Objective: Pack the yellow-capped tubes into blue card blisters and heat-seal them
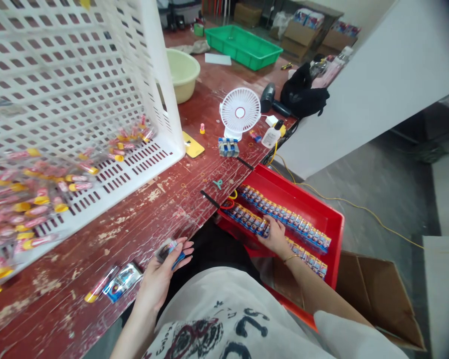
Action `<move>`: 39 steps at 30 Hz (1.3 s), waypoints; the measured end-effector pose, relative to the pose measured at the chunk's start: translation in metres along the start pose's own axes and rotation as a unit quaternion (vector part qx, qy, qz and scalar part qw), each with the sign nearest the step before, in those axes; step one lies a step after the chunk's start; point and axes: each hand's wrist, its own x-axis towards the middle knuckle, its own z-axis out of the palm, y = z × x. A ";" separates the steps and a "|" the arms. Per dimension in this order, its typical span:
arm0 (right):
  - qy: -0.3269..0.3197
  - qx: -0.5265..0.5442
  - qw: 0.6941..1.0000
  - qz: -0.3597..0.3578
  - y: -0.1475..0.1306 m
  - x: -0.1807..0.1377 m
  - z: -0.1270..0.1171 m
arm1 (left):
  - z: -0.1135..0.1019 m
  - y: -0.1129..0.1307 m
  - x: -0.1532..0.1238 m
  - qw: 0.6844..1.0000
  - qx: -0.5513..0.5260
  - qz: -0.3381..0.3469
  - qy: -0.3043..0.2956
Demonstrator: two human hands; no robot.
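Note:
Just over the table's front edge, my left hand (pixel 167 263) is closed around a small blue-and-clear packet (pixel 177 260), partly hidden by the fingers. My right hand (pixel 276 236) reaches into the red tray (pixel 314 199), its fingers curled against small blue-and-yellow packets (pixel 261 225) standing in a row. A second row of packets (pixel 288 217) runs beside it. On the table left of my left hand lie a shiny blue-and-silver pouch (pixel 122 283) and a pink tube with a yellow cap (pixel 102 285).
A tilted white plastic crate (pixel 164 94) holds many yellow-capped pink tubes (pixel 41 194). Behind stand a white fan (pixel 240 112), a stack of small packets (pixel 228 147), a yellow phone (pixel 193 145), a pale basin (pixel 183 75) and a green tray (pixel 243 47). A cardboard box (pixel 374 294) sits below right.

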 end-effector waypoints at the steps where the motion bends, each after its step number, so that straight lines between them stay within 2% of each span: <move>1: 0.000 0.000 1.000 0.000 0.000 0.000 0.000 | 0.000 0.000 0.000 1.000 0.000 -0.001 0.000; 16: 0.003 0.002 1.000 0.024 0.000 0.001 -0.001 | 0.001 0.001 0.001 1.000 0.008 -0.005 0.003; 22: 0.014 0.006 0.999 0.028 -0.007 0.001 -0.015 | 0.002 -0.003 0.004 1.000 0.016 0.017 -0.008; 24: 0.036 0.022 0.999 0.024 -0.022 -0.001 -0.029 | 0.006 -0.006 0.005 1.000 0.014 0.009 -0.019; 27: 0.067 0.128 0.989 -0.027 -0.067 -0.005 -0.061 | 0.023 -0.008 0.006 0.998 0.009 -0.023 -0.064; 30: 0.054 0.267 0.953 -0.134 -0.128 -0.008 -0.094 | 0.048 -0.005 0.003 0.989 0.014 -0.049 -0.140; 33: 0.041 0.328 0.920 -0.211 -0.174 -0.009 -0.114 | 0.068 0.001 -0.001 0.978 0.001 -0.065 -0.199; 36: 0.036 0.337 0.907 -0.249 -0.192 -0.010 -0.118 | 0.078 0.005 -0.007 0.976 -0.004 -0.053 -0.213; 39: 0.030 0.330 0.907 -0.258 -0.193 -0.010 -0.118 | 0.079 0.007 -0.010 0.979 -0.007 -0.035 -0.203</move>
